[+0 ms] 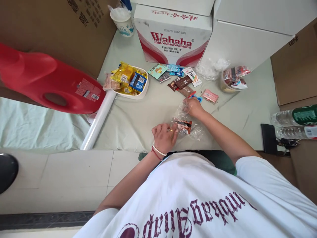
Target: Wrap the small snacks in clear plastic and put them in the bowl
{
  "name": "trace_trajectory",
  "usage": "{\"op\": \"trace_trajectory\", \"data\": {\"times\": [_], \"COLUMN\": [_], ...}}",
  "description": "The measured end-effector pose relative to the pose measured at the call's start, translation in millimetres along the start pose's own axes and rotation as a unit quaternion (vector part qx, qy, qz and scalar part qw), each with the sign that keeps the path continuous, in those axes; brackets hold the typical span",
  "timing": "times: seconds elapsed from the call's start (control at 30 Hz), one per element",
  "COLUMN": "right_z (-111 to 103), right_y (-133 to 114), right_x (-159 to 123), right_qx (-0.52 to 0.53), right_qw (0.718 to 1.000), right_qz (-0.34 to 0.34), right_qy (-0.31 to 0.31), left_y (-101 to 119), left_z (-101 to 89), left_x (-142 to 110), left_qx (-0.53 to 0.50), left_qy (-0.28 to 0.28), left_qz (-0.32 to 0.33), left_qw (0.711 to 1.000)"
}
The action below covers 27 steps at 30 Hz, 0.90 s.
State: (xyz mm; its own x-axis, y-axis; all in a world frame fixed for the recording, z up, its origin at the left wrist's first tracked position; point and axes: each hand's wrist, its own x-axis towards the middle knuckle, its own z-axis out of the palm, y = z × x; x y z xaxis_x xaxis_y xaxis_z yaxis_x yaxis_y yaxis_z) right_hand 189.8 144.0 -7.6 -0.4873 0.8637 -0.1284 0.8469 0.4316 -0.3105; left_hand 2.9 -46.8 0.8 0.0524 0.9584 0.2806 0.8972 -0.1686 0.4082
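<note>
In the head view, a thin clear plastic bag (196,131) lies crumpled on the table near my body. A small red-brown snack packet (184,126) is in or under its film; I cannot tell which. My left hand (164,136), with bracelets and a ring, has its fingers curled at the packet's left end, gripping the film there. Beyond the packet, my right hand (193,107) is closed on the bag's far edge, its fingertips partly hidden by film. Just past it lie brown packets (184,82), a blue packet (196,98) and a pink packet (210,96).
A white tub (141,94) of yellow and blue packets stands left, a round tub (226,86) of packets right. Behind are a Wahaha carton (173,36) and a paper cup (125,24). A plastic roll (99,120) and red jug (49,82) lie left, bottles (297,116) right.
</note>
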Motion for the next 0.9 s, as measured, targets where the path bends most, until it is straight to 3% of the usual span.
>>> {"op": "trace_trajectory", "data": {"times": [0.1,0.17,0.33,0.47,0.57,0.7,0.83,0.9], "right_z": [-5.7,-10.6,-19.0,-30.3,-39.2,-42.2,-39.5,-37.9], "right_y": [2.7,1.8,-2.8,-4.7,-5.8,-14.2,-33.2,-43.9], "right_x": [-4.4,-8.3,-13.1,-12.8,-5.9,14.9,35.4,42.3], "right_qx": [0.033,0.072,0.106,0.145,0.192,0.228,0.115,0.064], "right_qw": [0.999,0.997,0.989,0.957,0.934,0.937,0.977,0.986], "right_qz": [0.010,-0.009,-0.086,-0.241,-0.279,-0.224,-0.099,-0.056], "right_qy": [-0.025,-0.041,-0.048,-0.068,-0.111,-0.143,-0.147,-0.144], "left_y": [-5.4,-14.6,-36.3,-45.0,-48.0,-47.5,-45.7,-45.4], "left_z": [4.9,3.9,-8.2,-15.3,-18.2,-24.4,-33.6,-36.7], "left_x": [21.1,35.1,67.0,76.9,74.9,66.3,58.2,58.1], "left_qx": [-0.037,-0.073,-0.134,-0.128,-0.119,-0.093,-0.052,-0.045], "left_qy": [0.017,0.023,-0.068,-0.108,-0.113,-0.078,-0.036,-0.048], "left_qz": [-0.096,-0.092,0.126,0.199,0.240,0.256,0.256,0.280], "left_qw": [0.995,0.993,0.981,0.966,0.957,0.959,0.965,0.958]}}
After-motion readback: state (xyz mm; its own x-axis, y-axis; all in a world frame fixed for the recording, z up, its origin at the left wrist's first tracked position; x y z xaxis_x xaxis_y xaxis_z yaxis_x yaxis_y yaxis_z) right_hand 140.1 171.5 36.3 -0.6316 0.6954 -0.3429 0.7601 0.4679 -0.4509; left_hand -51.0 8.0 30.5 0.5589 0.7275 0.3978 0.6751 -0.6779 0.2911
